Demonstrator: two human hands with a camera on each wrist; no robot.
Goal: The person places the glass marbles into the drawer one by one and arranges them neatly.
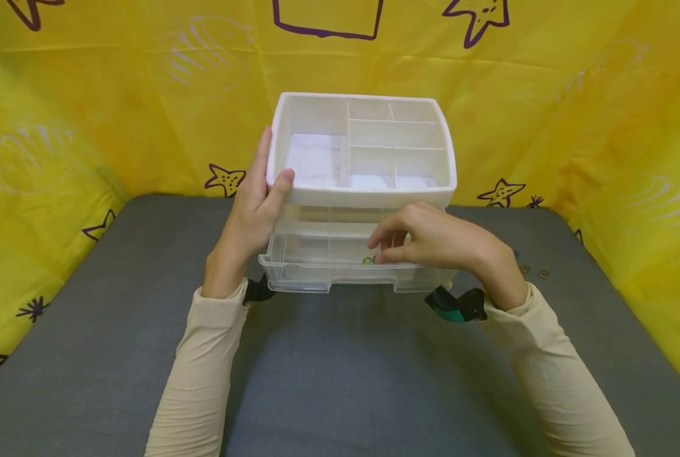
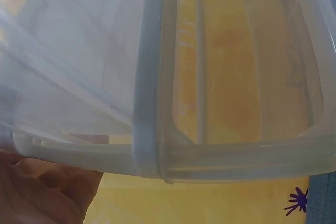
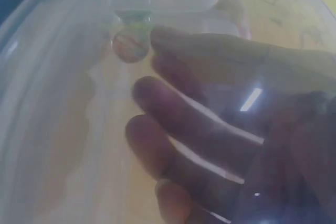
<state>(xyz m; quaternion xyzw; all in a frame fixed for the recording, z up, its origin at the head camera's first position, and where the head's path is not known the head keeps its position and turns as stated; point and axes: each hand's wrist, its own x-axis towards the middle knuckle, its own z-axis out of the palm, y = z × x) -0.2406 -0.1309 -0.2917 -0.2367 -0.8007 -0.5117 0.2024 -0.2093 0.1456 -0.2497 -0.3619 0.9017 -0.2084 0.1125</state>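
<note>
A white plastic drawer organizer (image 1: pixel 368 197) with a compartmented top stands tilted toward me, its clear drawer (image 1: pixel 300 273) pulled out at the front. My left hand (image 1: pixel 254 209) grips the organizer's left side, thumb over the front rim and fingers along the side wall. Inside the drawer, my right hand (image 1: pixel 431 238) has its fingers loosely bent, with a gap between thumb and forefinger. Right by its fingertips lie a green marble (image 1: pixel 368 261) and a reddish marble (image 3: pixel 130 45), seen through the clear plastic in the right wrist view.
Several small round pieces (image 1: pixel 543 273) lie on the grey tabletop (image 1: pixel 340 381) to the right, beyond my right wrist. A yellow cloth (image 1: pixel 146 95) with drawn starfish and fish surrounds the table at the back and sides. Dark straps (image 1: pixel 457 306) sit at both wrists.
</note>
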